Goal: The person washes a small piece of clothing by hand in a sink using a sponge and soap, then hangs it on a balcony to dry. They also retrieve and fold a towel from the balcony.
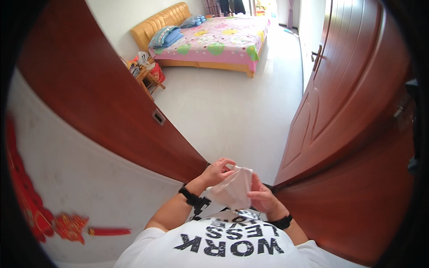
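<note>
A pale, whitish cloth [234, 189] hangs between my two hands in front of my chest. My left hand [218, 172] pinches its upper left edge with thumb and fingers. At the cloth's right edge, my right hand [263, 195] grips it, with part of the fingers hidden behind the fabric. Each wrist wears a black strap, and the left one carries a small black device [200, 203]. Below the cloth is the white printed shirt that I wear.
I stand at a doorway, with a reddish-brown door [316, 110] swung inward on the right and the door frame [127, 110] on the left. Beyond are a bed [221, 37] and a wooden stand [144, 72] with bags. A red ornament [72, 227] hangs on the left wall.
</note>
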Demonstrator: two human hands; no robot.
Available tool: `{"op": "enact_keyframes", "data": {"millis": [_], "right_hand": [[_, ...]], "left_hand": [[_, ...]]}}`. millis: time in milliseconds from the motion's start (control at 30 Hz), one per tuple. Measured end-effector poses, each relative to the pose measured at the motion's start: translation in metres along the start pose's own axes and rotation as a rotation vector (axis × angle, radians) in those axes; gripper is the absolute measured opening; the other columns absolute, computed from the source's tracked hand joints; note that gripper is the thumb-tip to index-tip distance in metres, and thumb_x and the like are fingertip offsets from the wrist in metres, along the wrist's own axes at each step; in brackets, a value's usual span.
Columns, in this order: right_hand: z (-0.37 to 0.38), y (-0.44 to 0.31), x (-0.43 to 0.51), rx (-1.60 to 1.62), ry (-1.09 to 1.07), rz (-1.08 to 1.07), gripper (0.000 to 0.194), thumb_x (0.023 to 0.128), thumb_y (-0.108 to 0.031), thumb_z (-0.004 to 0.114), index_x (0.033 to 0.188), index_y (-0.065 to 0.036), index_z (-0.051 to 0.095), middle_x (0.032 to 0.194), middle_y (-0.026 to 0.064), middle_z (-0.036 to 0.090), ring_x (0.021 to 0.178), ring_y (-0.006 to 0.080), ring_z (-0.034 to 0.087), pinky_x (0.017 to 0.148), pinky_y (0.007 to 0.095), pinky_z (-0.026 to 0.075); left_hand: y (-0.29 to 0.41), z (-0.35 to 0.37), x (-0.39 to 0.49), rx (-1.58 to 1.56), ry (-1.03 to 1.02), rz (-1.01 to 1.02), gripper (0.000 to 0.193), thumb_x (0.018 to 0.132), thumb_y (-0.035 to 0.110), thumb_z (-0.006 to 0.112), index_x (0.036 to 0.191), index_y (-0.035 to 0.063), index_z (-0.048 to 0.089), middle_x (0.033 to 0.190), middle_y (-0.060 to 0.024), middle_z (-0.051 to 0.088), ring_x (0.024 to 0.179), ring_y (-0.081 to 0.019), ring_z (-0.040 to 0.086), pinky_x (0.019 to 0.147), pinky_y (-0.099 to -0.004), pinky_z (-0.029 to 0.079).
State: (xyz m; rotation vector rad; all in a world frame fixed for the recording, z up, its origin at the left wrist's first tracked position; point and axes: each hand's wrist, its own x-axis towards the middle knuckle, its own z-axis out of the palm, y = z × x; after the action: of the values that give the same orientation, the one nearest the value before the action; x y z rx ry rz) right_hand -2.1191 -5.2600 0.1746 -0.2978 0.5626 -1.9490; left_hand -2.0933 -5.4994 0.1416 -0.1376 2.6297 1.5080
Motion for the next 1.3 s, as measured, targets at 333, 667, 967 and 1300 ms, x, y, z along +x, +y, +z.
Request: {"op": "enact_keyframes", "data": {"millis": [333,667,967,1300], "right_hand": [[-0.045,-0.099,0.168,-0.096,0.322,-0.342,0.087,0.080,-0.004,0.060,0.152,-0.019,0.014,0.138,0.0111,0.043,0.128,0.0277,0.045,0.106,0.0425,0.039],[-0.088,-0.235,0.341,-0.200,0.508,-0.549,0.077,0.084,0.002,0.050,0.149,-0.020,0.015,0.139,0.0113,0.040,0.128,0.0254,0.045,0.107,0.0420,0.038],[-0.261,-0.383,0.442,-0.547,0.562,-0.218,0.044,0.092,-0.015,0.059,0.133,-0.003,0.048,0.116,0.0075,0.063,0.110,0.0167,0.058,0.095,0.0278,0.046],[-0.372,-0.633,0.581,-1.286,0.656,-0.008,0.028,0.092,-0.026,0.061,0.114,-0.009,0.066,0.103,0.0093,0.071,0.093,0.0231,0.068,0.083,0.0328,0.053]], "left_hand": [[-0.048,-0.083,0.203,-0.444,-0.572,-0.205,0.043,0.103,0.039,0.046,0.109,0.0008,0.065,0.096,-0.0058,0.067,0.090,-0.0139,0.061,0.088,-0.0309,0.049],[-0.006,-0.170,0.453,-0.683,-0.677,-0.161,0.044,0.101,0.040,0.051,0.132,0.0080,0.053,0.113,-0.0017,0.060,0.101,-0.0110,0.056,0.093,-0.0293,0.046],[-0.010,-0.193,0.713,-0.611,-0.438,-0.028,0.020,0.100,0.024,0.055,0.105,0.0058,0.059,0.093,0.0007,0.060,0.083,-0.0078,0.056,0.073,-0.0245,0.049],[0.036,-0.257,0.948,0.073,-0.495,0.212,0.027,0.094,0.031,0.060,0.093,0.0038,0.058,0.078,-0.0114,0.059,0.068,-0.0207,0.054,0.063,-0.0355,0.045]]}}
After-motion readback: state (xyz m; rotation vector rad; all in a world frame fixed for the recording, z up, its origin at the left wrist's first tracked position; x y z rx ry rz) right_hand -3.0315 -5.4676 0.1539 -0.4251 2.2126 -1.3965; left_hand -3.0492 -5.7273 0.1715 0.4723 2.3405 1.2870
